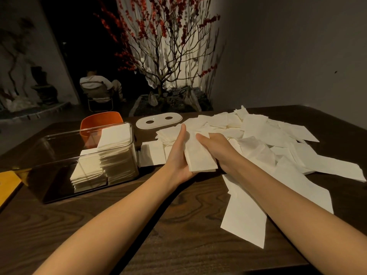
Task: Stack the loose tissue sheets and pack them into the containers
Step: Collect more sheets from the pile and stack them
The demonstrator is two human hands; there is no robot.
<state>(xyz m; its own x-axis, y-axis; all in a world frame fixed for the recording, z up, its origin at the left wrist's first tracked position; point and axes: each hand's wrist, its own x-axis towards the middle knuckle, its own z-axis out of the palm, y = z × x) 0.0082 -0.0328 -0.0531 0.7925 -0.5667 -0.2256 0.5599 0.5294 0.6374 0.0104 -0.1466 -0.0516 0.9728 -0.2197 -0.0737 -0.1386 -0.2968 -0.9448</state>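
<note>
A small stack of white tissue sheets (pixel 199 155) is held between both hands above the dark wooden table (pixel 168 225). My left hand (pixel 178 153) cradles it from the left and below, fingers stretched along its side. My right hand (pixel 216 147) grips its right edge with curled fingers. A wide heap of loose tissue sheets (pixel 268 139) spreads to the right and behind the hands. A clear plastic container (pixel 59 155) stands at the left, with two tissue stacks (pixel 117 151) in its right end.
A white oval lid with two holes (pixel 158 120) lies behind the hands. An orange chair back (pixel 101 121) rises beyond the container. A yellow object (pixel 9 185) sits at the table's left edge. A person sits far back by a red-blossomed tree.
</note>
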